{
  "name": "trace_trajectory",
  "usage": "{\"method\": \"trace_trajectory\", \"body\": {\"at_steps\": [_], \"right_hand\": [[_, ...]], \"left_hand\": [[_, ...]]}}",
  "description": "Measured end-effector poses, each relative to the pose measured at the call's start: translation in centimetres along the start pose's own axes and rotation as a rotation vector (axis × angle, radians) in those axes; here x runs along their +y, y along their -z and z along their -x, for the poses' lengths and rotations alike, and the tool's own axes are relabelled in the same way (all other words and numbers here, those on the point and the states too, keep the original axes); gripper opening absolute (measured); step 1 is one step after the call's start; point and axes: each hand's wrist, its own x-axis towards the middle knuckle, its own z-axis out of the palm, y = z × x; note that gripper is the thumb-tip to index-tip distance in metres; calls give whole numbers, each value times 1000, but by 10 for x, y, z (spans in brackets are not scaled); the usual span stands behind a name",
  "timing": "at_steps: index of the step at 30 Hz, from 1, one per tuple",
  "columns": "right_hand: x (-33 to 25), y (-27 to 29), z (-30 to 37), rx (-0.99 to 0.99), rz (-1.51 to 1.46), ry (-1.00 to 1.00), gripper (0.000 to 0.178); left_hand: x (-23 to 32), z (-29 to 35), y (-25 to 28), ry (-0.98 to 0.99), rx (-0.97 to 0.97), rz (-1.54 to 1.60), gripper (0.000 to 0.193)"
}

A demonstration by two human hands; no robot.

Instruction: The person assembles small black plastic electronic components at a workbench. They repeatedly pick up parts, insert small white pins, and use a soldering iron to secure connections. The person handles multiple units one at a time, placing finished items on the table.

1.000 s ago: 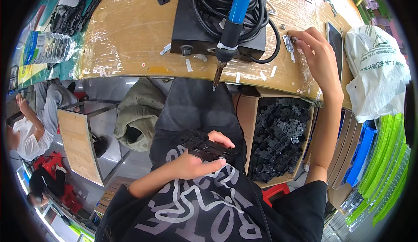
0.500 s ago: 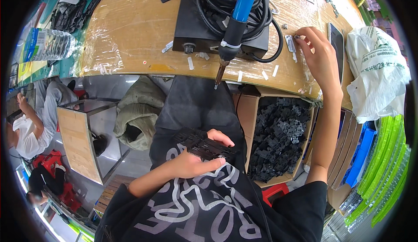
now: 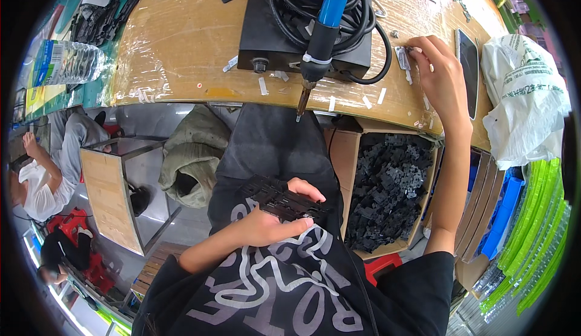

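Observation:
My left hand (image 3: pixel 260 228) is closed round a black plastic part (image 3: pixel 279 198) with slots and raised details, held above my lap. Its thumb lies along the near edge, and fingertips show on the far side. On the bench, my right hand (image 3: pixel 443 76) is bent down with thumb and forefinger close together. Whatever lies between those fingertips is too small to make out. Just beside them rests a small silvery strip (image 3: pixel 402 58). A soldering iron (image 3: pixel 321 39) with a blue handle sits on a black box unit (image 3: pixel 257 39), tip pointing down past the bench edge.
An open carton of black plastic pieces (image 3: pixel 390 191) stands below the bench, right of my lap. A phone (image 3: pixel 466 64) and a white plastic bag (image 3: pixel 523 94) lie beyond my right hand. At left are a water bottle (image 3: pixel 69 64) and a wooden-sided stand (image 3: pixel 112 197).
My right hand has shifted slightly left, its fingertips closer to the silvery strip. My left hand holds the black part as before.

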Motion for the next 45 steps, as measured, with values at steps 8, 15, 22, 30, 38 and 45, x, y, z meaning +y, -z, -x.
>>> {"method": "trace_trajectory", "body": {"at_steps": [8,15,22,30,38,45], "right_hand": [[2,3,-1,-34,43,-21,8],[2,-1,5,7,120,-18,6],[0,-12,11,138,178,7,6],[18,-11,25,360,-349,-371,12],[11,-7,24,364,-352,-407,16],[-2,-12,26,247,-176,-407,10]], "left_hand": [[1,0,-3,39,32,63,31],[0,-1,-3,43,28,55,31],[-5,-4,-3,-21,-13,101,28],[1,-17,-9,-128,-139,288,21],[0,-10,-12,-74,-111,185,25],[7,-7,-11,-148,188,258,33]]}}
